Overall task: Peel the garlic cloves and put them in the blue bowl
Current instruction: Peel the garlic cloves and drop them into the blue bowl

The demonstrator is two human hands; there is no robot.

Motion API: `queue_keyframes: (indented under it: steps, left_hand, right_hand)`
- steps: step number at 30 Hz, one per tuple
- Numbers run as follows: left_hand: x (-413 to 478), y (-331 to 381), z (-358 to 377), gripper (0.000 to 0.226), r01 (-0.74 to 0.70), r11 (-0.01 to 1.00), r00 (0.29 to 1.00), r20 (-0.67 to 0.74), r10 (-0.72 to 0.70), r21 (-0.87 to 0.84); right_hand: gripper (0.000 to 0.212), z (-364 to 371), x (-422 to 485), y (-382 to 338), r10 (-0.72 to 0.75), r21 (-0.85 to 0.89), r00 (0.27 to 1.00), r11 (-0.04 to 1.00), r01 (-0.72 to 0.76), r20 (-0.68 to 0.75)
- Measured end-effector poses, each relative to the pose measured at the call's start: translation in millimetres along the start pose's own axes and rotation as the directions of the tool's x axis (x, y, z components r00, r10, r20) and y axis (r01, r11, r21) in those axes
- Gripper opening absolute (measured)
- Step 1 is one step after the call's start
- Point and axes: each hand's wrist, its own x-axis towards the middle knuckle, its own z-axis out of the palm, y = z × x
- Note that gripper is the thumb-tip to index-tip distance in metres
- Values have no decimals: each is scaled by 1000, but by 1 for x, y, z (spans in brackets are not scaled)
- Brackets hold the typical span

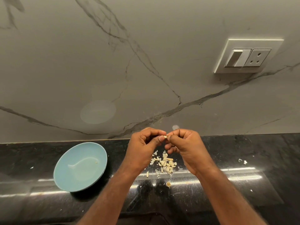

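On the dark tabletop (243, 184), in the lower middle of the frame, lies a pile (165, 164) of cloves and dry skins, with small flakes scattered around it. At the lower left stands the blue bowl (65, 161). It holds only one tiny pale piece (96, 162), maybe a clove; I cannot tell.

Above the pile, both hands meet. The left hand (142, 148) and the right hand (185, 148) each pinch one small clove (165, 136) with curled fingertips.

I think this clove is very light and firm. Its skin looks thin like paper, and it is probably slippery when bare. It is better to hold the ends and to catch the skin with a nail.

Behind is a marble wall, with a socket (248, 56) at the upper right.
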Motion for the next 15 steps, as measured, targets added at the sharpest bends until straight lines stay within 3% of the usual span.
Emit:
queue_keyframes:
  steps: [9, 15]
  left_hand:
    - [-7, 1, 7, 12, 50, 982, 998, -25, -56, -181]
    - [-9, -3, 12, 16, 159, 912, 984, -9, -176, -377]
  right_hand:
    - [6, 5, -3, -1, 51, 166, 998, 985, -55, 27]
    - [9, 8, -6, 0, 92, 263, 993, 959, -107, 69]
